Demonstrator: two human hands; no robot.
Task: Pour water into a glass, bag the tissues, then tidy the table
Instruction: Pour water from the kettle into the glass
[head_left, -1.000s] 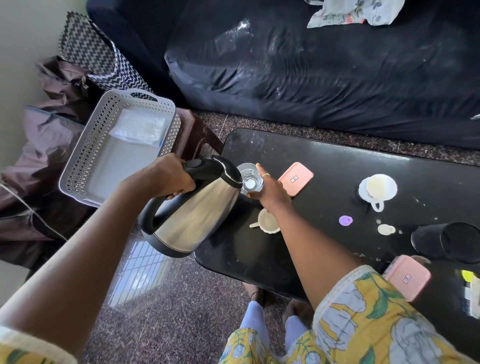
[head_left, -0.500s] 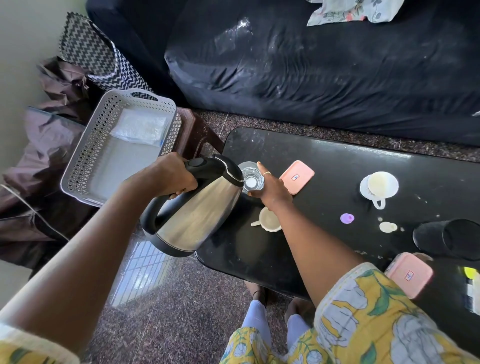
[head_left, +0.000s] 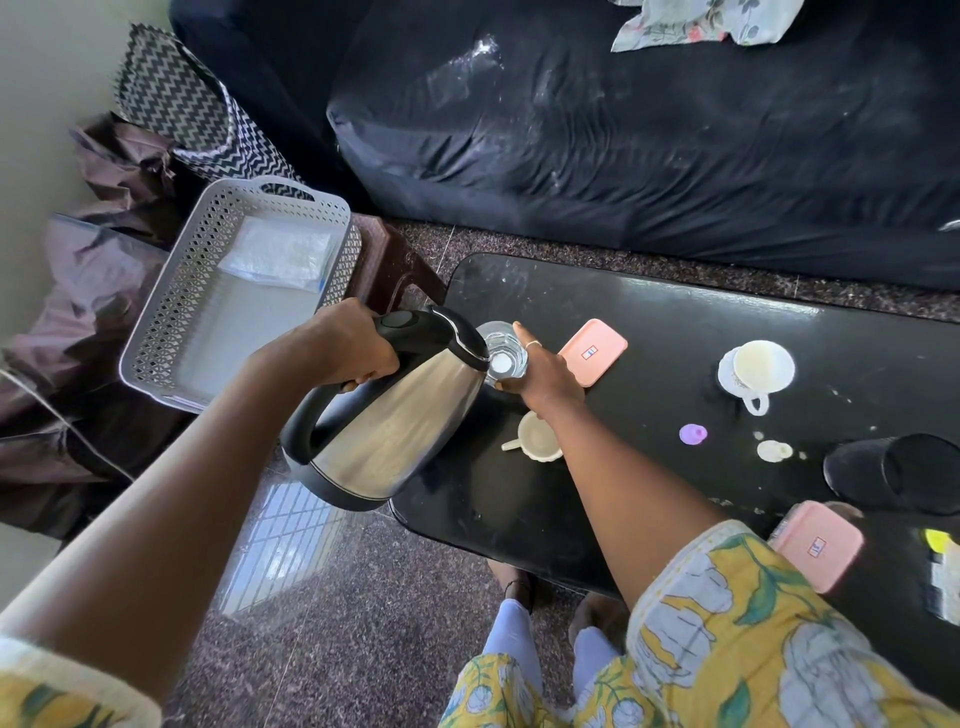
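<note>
My left hand (head_left: 347, 344) grips the black handle of a steel kettle (head_left: 395, 421), which is tilted with its spout over a clear glass (head_left: 503, 353). The glass stands at the left end of the black table (head_left: 675, 322) and has water in it. My right hand (head_left: 545, 371) is wrapped around the right side of the glass. A clear plastic bag (head_left: 278, 253) lies flat in the grey basket (head_left: 156, 332) to the left of the table. I cannot make out any tissues.
On the table are a small white cup (head_left: 539, 443), two pink tins (head_left: 592, 352) (head_left: 816, 545), a cup on a saucer (head_left: 758, 368), a purple lid (head_left: 693, 434), a white lid (head_left: 774, 451) and a black tumbler on its side (head_left: 893, 473). A dark sofa (head_left: 623, 130) runs behind.
The kettle has tipped slightly further toward the glass. Both hands keep their hold and the glass stays in place.
</note>
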